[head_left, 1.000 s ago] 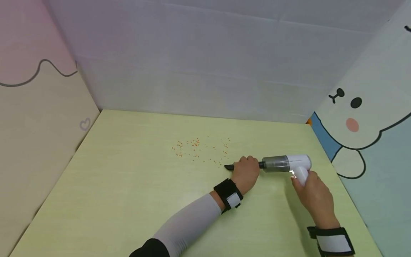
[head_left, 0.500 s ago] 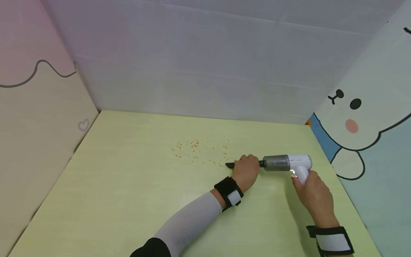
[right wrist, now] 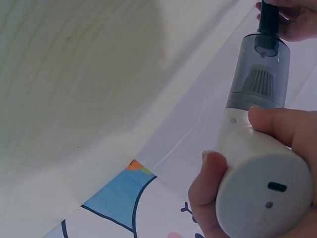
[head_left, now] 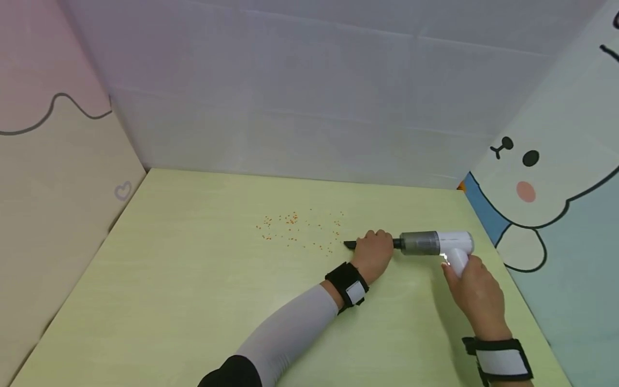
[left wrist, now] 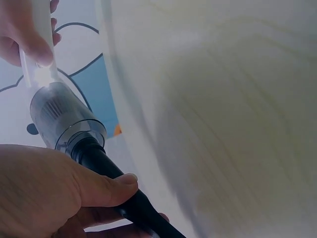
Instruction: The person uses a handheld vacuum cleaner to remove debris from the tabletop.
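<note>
A white handheld vacuum cleaner (head_left: 454, 243) with a smoky clear dust cup (head_left: 419, 243) is held level over the table. My right hand (head_left: 476, 295) grips its white handle; a light glows near the thumb. Around the black nozzle (left wrist: 99, 161) in front of the cup, my left hand (head_left: 373, 255) is curled, thumb along the tube in the left wrist view. The nozzle's slanted tip (head_left: 350, 245) pokes out left of that hand, just right of scattered orange crumbs (head_left: 292, 217). Inside the cup a ribbed filter (right wrist: 259, 82) shows in the right wrist view.
The pale yellow-green table (head_left: 193, 279) is bounded by a whitish back wall (head_left: 290, 107), a beige and pink left panel (head_left: 58, 215) and a right panel (head_left: 570, 226) with a cartoon face. Both wrists wear black straps.
Both hands and the vacuum cleaner have shifted slightly to the right, so the nozzle tip sits a bit farther from the crumbs. The head view has also shifted a little. Both grips stay the same.
</note>
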Available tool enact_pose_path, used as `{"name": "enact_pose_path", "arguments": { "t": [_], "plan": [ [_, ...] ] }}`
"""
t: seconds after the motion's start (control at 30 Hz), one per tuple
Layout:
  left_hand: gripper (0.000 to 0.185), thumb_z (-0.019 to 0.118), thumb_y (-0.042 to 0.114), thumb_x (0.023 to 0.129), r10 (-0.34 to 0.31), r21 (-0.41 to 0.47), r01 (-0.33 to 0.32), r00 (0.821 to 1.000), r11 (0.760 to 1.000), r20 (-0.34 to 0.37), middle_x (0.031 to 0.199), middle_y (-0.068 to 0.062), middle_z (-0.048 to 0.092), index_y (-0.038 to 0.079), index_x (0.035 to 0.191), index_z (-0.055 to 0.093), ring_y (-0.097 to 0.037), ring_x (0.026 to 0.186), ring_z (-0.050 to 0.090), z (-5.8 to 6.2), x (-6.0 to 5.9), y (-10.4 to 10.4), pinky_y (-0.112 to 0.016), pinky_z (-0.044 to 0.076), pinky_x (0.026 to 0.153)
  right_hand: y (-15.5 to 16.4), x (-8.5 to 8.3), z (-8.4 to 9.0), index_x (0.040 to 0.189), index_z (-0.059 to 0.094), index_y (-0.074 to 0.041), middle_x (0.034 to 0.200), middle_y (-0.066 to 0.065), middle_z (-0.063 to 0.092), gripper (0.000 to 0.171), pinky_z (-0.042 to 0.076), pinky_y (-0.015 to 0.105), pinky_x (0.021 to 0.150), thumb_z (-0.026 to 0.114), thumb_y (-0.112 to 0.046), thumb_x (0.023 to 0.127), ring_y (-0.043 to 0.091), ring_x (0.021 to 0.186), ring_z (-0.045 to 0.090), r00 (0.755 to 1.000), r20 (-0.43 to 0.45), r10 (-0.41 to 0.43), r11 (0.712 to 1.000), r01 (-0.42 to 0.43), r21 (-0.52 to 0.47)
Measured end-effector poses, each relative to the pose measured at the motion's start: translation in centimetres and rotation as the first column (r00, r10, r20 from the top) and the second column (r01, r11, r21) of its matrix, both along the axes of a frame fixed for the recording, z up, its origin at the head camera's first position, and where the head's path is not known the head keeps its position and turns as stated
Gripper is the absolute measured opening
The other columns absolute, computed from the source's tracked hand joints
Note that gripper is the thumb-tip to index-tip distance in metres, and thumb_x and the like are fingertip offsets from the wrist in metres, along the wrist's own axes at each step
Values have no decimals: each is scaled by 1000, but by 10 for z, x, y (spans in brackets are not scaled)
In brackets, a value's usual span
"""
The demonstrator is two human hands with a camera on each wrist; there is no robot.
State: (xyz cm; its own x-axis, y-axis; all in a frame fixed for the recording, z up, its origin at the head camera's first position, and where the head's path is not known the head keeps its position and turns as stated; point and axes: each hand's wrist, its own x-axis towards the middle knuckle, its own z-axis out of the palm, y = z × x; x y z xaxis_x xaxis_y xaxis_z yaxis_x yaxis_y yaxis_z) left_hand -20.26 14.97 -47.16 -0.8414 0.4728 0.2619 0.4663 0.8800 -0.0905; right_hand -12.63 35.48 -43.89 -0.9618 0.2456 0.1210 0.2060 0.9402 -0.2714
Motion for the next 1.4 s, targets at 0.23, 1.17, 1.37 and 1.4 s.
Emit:
{"name": "enact_pose_path", "arguments": {
  "t": [0.23,1.17,1.37,1.4],
  "plan": [
    [15,59,26,104,-9,-6,9,1000,1000,-11,93,3,67,17,105,71,-12,81,65,0,-5,-2,-29,58,63,-2,-3,1,114,44,23,89,39,57,57,49,49,46,67,-27,97,43,64,61,1000,-14,7,1000,-7,-5],
    [14,64,26,101,19,-4,-19,1000,1000,-21,92,2,67,17,105,72,-13,82,66,3,6,-15,-31,60,66,-12,1,-1,110,45,23,82,36,57,56,48,47,44,67,-27,97,39,59,60,998,-22,55,998,-55,6],
    [13,64,26,101,15,-14,-14,1000,1000,0,90,2,66,16,103,72,-13,79,65,5,11,-20,-31,58,62,-13,1,-1,112,44,22,85,36,57,57,49,47,46,65,-29,98,39,62,61,998,37,46,999,-46,-4],
    [13,63,26,101,13,-16,-13,1000,1000,1,90,1,66,16,103,72,-13,79,65,5,12,-20,-31,59,63,-14,2,-1,112,44,22,85,36,57,57,49,46,46,65,-29,98,39,62,61,998,40,45,999,-45,-4]
  ]
}}
